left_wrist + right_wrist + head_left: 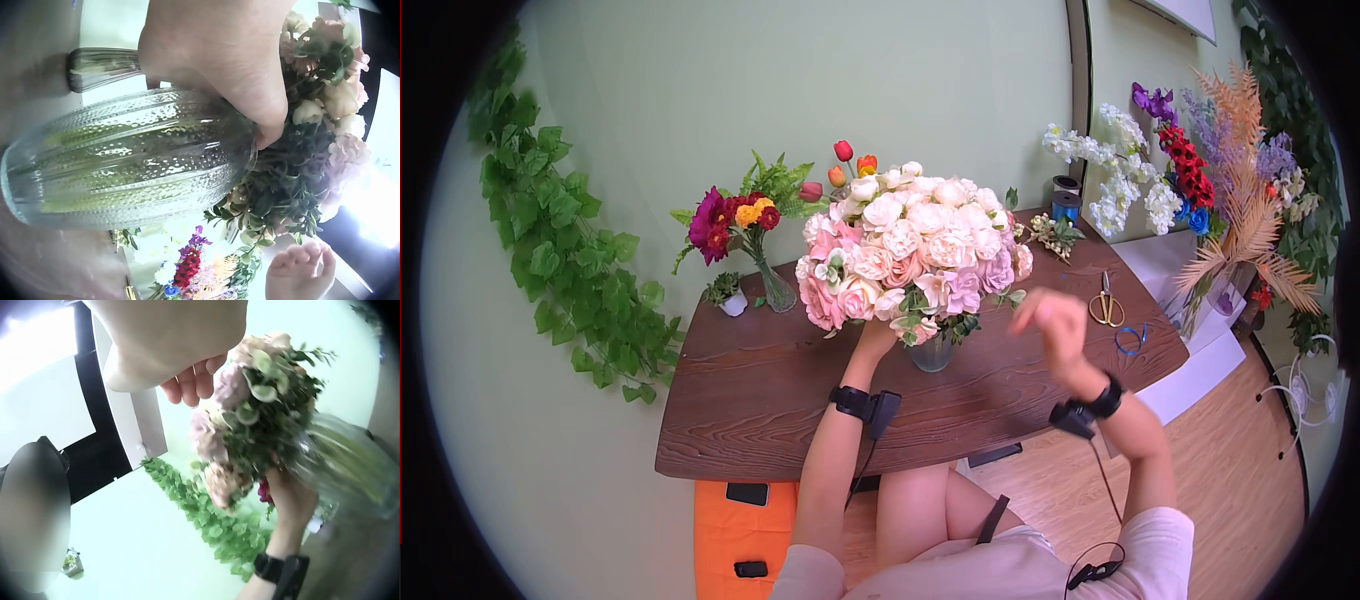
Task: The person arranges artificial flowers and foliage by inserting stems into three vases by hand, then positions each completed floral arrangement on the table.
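A large bouquet of pink, cream and lilac artificial roses (915, 235) stands in a textured clear glass vase (137, 159) on the table. My left hand (876, 340) grips the vase near its mouth, with the thumb at the rim in the left wrist view; the flowers hide the fingers from above. Green stems show through the glass. Raised to the right of the bouquet, my right hand (1055, 325) holds nothing, its fingers loosely bent. In the right wrist view its fingers (197, 384) hang close beside the lilac blooms.
On the dark wooden table (750, 400), a smaller vase of mixed flowers (778, 290) and a potted succulent (728, 297) stand left. Scissors (1107, 303), a blue loop (1131, 340), ribbon spools (1065, 200) and a cream sprig (1055, 235) lie right. Tall flowers (1190, 170) stand beyond.
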`<action>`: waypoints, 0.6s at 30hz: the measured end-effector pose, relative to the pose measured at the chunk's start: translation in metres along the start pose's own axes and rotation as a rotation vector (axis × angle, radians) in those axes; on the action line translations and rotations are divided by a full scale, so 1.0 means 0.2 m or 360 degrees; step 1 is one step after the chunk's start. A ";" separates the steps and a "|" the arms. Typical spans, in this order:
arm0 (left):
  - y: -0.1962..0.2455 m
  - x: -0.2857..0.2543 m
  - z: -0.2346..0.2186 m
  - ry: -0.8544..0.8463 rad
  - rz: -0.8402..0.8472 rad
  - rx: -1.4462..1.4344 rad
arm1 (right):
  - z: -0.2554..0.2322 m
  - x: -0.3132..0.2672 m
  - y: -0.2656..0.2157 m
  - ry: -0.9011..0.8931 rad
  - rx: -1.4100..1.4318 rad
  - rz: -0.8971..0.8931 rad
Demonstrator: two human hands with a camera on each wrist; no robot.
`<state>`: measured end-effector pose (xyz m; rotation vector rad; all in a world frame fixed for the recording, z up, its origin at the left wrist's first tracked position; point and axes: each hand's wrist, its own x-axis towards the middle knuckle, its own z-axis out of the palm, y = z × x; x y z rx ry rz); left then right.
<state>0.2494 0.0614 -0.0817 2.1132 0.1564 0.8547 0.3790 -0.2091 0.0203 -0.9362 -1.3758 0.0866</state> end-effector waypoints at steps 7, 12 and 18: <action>0.16 -0.07 -0.02 -0.0019 -0.0287 -0.0079 | 0.27 -0.21 0.28 0.0036 -0.0589 0.0627; 0.18 -0.20 -0.06 0.0057 -0.0386 -0.0178 | 0.35 -0.03 0.44 0.0033 -0.0384 0.0127; 0.33 -0.50 -0.18 -0.0351 -0.0887 0.0034 | 0.36 0.03 0.63 -0.0174 -0.0571 0.0124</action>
